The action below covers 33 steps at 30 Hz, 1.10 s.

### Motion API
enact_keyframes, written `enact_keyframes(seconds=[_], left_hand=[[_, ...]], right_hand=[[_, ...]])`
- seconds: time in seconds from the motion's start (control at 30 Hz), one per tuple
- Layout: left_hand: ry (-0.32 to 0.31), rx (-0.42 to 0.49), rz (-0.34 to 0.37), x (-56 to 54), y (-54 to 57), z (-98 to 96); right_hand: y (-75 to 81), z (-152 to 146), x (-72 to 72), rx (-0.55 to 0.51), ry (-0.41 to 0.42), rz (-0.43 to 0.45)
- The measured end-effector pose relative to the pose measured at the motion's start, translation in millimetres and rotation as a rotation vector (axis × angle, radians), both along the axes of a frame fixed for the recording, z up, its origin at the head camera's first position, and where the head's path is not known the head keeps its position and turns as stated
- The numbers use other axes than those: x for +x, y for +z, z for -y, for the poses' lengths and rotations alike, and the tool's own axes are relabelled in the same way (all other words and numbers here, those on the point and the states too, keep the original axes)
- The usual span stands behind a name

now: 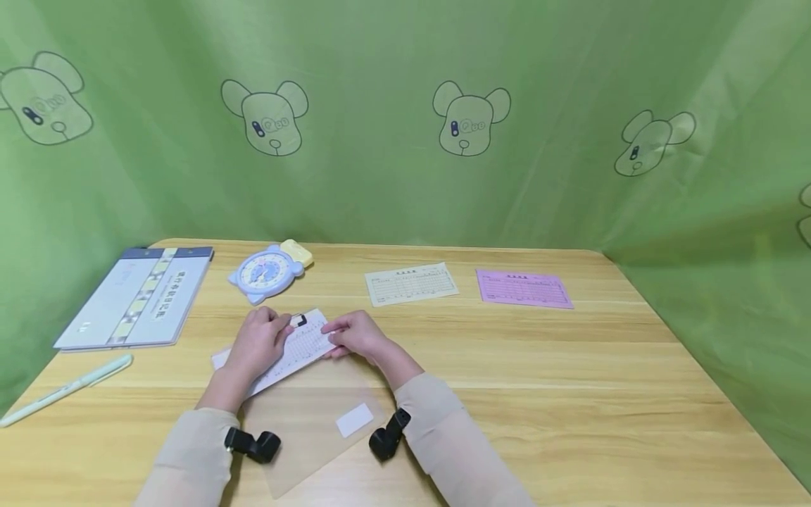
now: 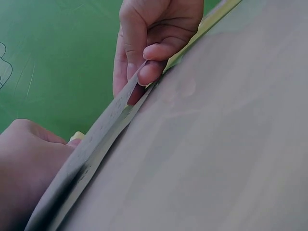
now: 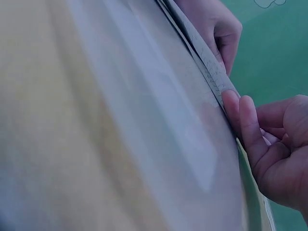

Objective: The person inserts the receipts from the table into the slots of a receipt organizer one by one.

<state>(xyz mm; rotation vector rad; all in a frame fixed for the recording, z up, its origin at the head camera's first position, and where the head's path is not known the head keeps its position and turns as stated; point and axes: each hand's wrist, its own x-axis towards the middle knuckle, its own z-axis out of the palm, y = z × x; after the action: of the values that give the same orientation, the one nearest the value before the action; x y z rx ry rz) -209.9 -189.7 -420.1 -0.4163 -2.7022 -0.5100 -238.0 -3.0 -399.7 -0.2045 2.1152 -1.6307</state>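
Note:
My left hand grips the upper left part of a white printed paper slip, its fingertips beside a small black clip at the slip's top edge. On the slip's right edge, my right hand pinches the paper between thumb and fingers. In the left wrist view, the slip shows at least two layers with a narrow gap, and the right hand has fingers at that edge. Beneath the slip lies a translucent folder bearing a white label.
Beyond the hands are a blue toy clock, a yellow block, a cream slip and a purple slip. To the left lie a pale notebook and a light green pen. A green curtain hangs behind the table.

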Motion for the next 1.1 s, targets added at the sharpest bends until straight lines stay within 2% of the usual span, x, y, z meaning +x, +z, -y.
enact_keyframes(seconds=[0.13,0.47,0.6,0.77,1.1], left_hand=[[0.004,-0.008,0.015,-0.7,0.0,-0.4],[-0.006,-0.015,-0.013,-0.9,0.4,-1.4],[0.000,-0.008,-0.001,-0.1,0.4,-1.4],[0.019,0.024,0.024,0.5,-0.4,-0.4],[0.027,0.119,0.020,1.9,-1.0,1.3]], right_hand=[[0.6,0.6,-1.7,-0.001,-0.006,0.004],[2.4,1.1,-3.3,-0.002,-0.012,0.005],[1.9,-0.1,-2.5,-0.013,-0.011,0.009],[0.9,-2.9,-0.1,-0.053,0.001,0.031],[-0.9,-20.6,6.9,-0.148,0.059,0.048]])
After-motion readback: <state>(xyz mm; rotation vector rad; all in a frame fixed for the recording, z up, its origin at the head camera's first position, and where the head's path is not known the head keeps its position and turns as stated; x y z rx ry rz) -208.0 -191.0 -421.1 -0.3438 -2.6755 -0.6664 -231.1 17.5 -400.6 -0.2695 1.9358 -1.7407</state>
